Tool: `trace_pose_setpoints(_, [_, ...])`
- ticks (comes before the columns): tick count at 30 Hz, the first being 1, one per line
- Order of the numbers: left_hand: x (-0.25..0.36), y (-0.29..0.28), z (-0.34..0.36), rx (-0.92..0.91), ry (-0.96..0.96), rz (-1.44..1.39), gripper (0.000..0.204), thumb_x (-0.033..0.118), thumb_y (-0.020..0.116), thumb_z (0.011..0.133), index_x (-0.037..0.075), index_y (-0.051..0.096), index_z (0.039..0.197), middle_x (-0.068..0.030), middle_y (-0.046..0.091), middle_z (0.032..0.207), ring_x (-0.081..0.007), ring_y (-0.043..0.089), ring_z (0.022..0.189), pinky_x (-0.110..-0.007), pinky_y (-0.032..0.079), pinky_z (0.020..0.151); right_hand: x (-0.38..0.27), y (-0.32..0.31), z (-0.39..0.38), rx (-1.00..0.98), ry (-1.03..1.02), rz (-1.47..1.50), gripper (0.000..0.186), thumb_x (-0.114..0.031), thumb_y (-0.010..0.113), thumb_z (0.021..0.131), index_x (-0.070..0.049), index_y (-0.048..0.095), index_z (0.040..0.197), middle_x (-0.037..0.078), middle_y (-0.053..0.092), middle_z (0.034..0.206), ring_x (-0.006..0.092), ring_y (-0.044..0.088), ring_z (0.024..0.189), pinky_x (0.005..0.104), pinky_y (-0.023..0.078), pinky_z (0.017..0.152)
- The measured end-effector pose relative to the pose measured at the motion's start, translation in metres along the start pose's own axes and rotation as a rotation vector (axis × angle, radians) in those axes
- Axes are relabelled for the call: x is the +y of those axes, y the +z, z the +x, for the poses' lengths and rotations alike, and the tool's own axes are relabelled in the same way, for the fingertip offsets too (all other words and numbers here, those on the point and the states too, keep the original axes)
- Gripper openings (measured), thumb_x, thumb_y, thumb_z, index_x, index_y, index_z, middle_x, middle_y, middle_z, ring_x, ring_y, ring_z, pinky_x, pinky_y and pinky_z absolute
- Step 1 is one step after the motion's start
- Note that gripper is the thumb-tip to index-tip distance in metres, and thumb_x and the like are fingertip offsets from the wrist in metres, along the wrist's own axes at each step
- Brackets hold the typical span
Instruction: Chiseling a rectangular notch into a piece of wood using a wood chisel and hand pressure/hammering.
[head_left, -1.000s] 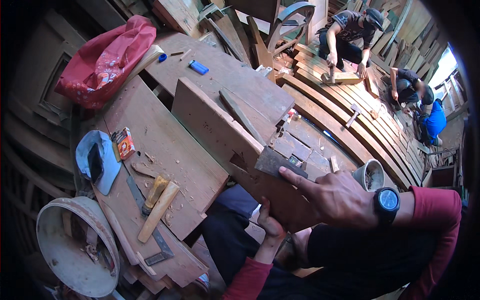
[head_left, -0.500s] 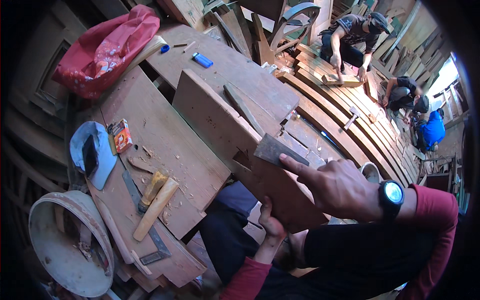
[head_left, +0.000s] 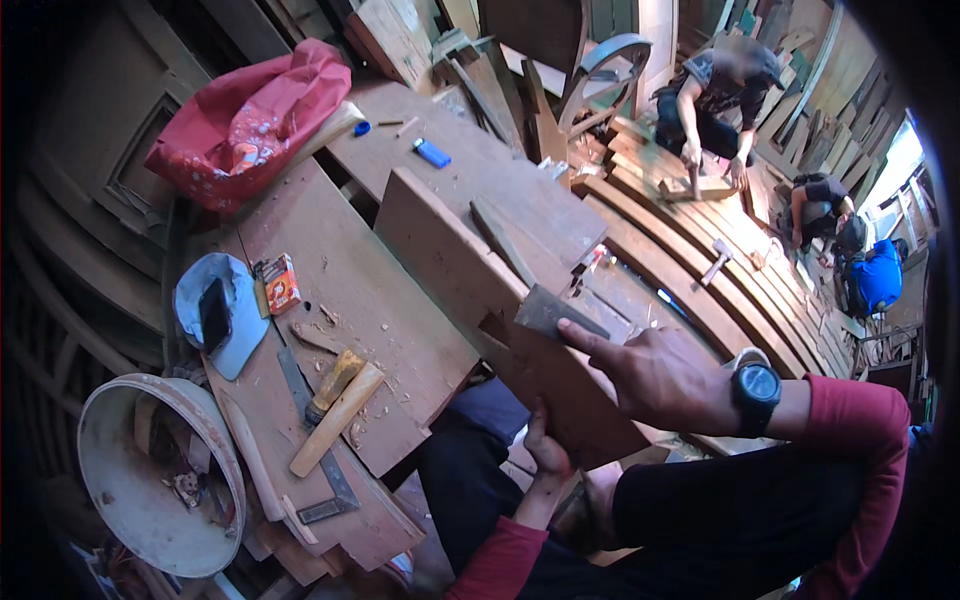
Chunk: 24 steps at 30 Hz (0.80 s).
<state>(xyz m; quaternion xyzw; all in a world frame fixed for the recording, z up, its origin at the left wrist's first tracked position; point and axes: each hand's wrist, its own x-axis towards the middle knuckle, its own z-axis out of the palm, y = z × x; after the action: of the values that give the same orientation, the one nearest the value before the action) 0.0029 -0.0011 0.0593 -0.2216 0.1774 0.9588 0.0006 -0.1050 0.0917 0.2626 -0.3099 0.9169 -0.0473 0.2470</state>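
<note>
Our right hand (head_left: pixel 670 378) gripped a flat dark tool (head_left: pixel 558 313), forefinger extended; our left hand (head_left: pixel 547 450) clasped the plank (head_left: pixel 562 388) near us. A printed orange box (head_left: pixel 282 285) lay left.

Brown wooden board (head_left: pixel 478 288), notched, slanted on edge; flat grey plate (head_left: pixel 549 311) at upper edge.

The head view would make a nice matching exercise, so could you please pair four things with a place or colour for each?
Things:
1. Flat tool
2. Phone
3. Lighter
4. Bag

Places or colours:
A. Mostly red
B. Under the index finger of the right hand
C. Blue
D. On the cap

Pairs: 1-B, 2-D, 3-C, 4-A
</note>
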Motion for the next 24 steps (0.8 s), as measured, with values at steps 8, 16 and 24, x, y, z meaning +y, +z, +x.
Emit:
trace_pose_setpoints(8, [0.006, -0.009, -0.001, 0.027, -0.005, 0.040, 0.066, 0.051, 0.049, 0.100, 0.005, 0.040, 0.147, -0.0147, 0.053, 0.140, -0.0303, 0.052, 0.128, -0.044, 0.042, 0.109, -0.006, 0.003, -0.021, -0.018, -0.013, -0.068, 0.070, -0.028, 0.057, 0.092, -0.021, 0.032, 0.156, 0.018, 0.062, 0.062, 0.0342, 0.063, 0.053, 0.0453, 0.045, 0.048])
trace_pose_setpoints(16, [0.003, 0.003, -0.002, -0.019, 0.023, 0.004, 0.068, 0.051, 0.050, 0.099, 0.001, 0.042, 0.145, -0.0169, 0.055, 0.138, -0.0311, 0.055, 0.126, -0.043, 0.044, 0.109, -0.002, 0.014, -0.019, 0.010, -0.024, -0.064, 0.078, -0.026, 0.063, 0.088, -0.016, 0.029, 0.157, 0.019, 0.062, 0.063, 0.0364, 0.063, 0.054, 0.0476, 0.045, 0.049])
trace_pose_setpoints(24, [0.003, -0.006, 0.006, 0.011, 0.006, -0.054, 0.065, 0.051, 0.047, 0.101, 0.001, 0.045, 0.143, -0.0171, 0.057, 0.135, -0.0309, 0.058, 0.122, -0.043, 0.047, 0.105, 0.002, 0.008, -0.026, -0.020, -0.089, -0.052, 0.077, -0.022, 0.063, 0.089, -0.015, 0.028, 0.157, 0.019, 0.062, 0.066, 0.0363, 0.062, 0.055, 0.0467, 0.044, 0.048])
